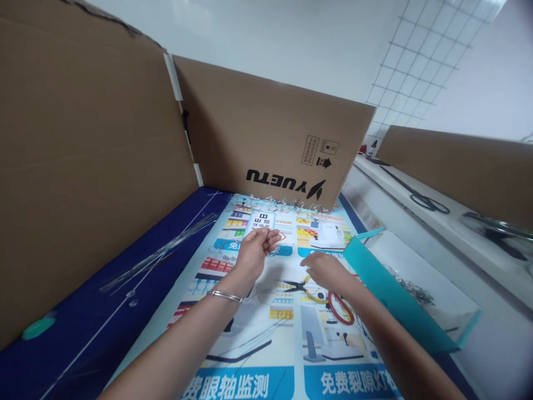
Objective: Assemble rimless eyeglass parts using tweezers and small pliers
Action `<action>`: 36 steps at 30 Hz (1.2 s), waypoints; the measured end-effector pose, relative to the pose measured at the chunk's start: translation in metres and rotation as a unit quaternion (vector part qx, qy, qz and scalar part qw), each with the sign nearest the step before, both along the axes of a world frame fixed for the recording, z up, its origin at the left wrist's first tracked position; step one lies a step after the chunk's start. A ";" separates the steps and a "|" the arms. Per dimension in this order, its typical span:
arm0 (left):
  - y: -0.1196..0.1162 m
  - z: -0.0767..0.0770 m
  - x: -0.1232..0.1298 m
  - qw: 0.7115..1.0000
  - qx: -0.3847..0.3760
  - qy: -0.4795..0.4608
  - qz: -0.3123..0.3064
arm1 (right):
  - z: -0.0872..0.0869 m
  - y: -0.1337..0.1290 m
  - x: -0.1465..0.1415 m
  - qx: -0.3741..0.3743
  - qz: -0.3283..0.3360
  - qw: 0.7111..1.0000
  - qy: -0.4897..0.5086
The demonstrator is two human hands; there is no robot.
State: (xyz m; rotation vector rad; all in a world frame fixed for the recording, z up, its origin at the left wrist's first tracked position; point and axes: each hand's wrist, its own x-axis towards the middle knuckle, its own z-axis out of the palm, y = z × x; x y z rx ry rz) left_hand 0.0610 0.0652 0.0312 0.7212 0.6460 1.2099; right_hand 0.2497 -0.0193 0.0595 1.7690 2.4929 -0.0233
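My left hand (255, 250), with a silver bangle at the wrist, is raised over the printed poster sheet (287, 339). Its thumb and fingertips are pinched together; whatever they hold is too small to make out. To its right, my right hand (327, 268) has its fingers curled in and closed, and I cannot see what is between them. Just below the right hand lie pliers (295, 286) with black jaws and yellow handles. Beside them, partly behind my right forearm, shows an orange-red loop handle (341, 310).
Long thin wires (162, 251) lie on the dark blue surface at left. Bent wire pieces (287, 205) line the back, against a cardboard panel (266, 122). At right a teal box (387, 283) holds a wire heap. Scissors (428, 201) rest on the white ledge.
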 end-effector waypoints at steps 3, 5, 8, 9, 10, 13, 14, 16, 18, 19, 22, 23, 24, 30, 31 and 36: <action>-0.001 -0.006 0.003 1.000 -0.007 0.002 -0.021 | -0.015 -0.015 0.009 -0.023 0.006 0.999 -0.029; -0.003 -0.010 0.006 0.999 -0.008 -0.001 -0.036 | -0.023 -0.017 0.007 -0.019 0.007 0.999 -0.035; -0.004 -0.013 0.008 0.999 -0.011 -0.006 -0.043 | -0.029 -0.014 0.002 -0.017 0.014 1.000 -0.021; -0.003 -0.014 0.008 0.999 -0.012 -0.006 -0.040 | -0.030 -0.012 0.001 -0.018 0.016 1.000 -0.012; -0.002 -0.015 0.008 0.999 -0.013 -0.006 -0.036 | -0.030 -0.010 0.002 -0.019 0.016 1.000 0.000; 0.000 -0.016 0.009 1.000 -0.014 -0.004 -0.026 | -0.027 -0.006 0.005 -0.016 0.004 0.999 0.052; 0.000 -0.016 0.009 1.000 -0.015 -0.004 -0.022 | -0.025 -0.006 0.007 -0.012 -0.003 0.997 0.075; 0.001 -0.015 0.009 1.000 -0.011 -0.005 -0.008 | -0.021 -0.005 0.009 0.000 -0.022 0.991 0.129; 0.001 -0.012 0.008 1.000 -0.005 -0.009 0.009 | -0.017 -0.004 0.010 0.016 -0.042 0.981 0.191; 0.001 -0.011 0.007 1.000 -0.003 -0.012 0.018 | -0.016 -0.004 0.009 0.025 -0.052 0.973 0.223; -0.001 -0.005 0.006 0.999 -0.009 -0.026 0.039 | -0.015 -0.002 0.001 0.055 -0.070 0.944 0.319; -0.002 -0.003 0.006 0.999 -0.013 -0.034 0.040 | -0.016 -0.001 -0.003 0.065 -0.071 0.932 0.349; -0.003 -0.002 0.006 0.998 -0.016 -0.042 0.043 | -0.018 0.000 -0.008 0.071 -0.070 0.921 0.378; -0.011 0.010 0.009 0.992 -0.017 -0.090 0.085 | -0.041 0.003 -0.047 0.059 -0.055 0.874 0.480; -0.012 0.012 0.010 0.992 -0.016 -0.093 0.088 | -0.045 0.002 -0.053 0.049 -0.061 0.850 0.521; -0.013 0.012 0.010 0.991 -0.026 -0.090 0.096 | -0.060 0.000 -0.078 0.036 -0.100 0.826 0.554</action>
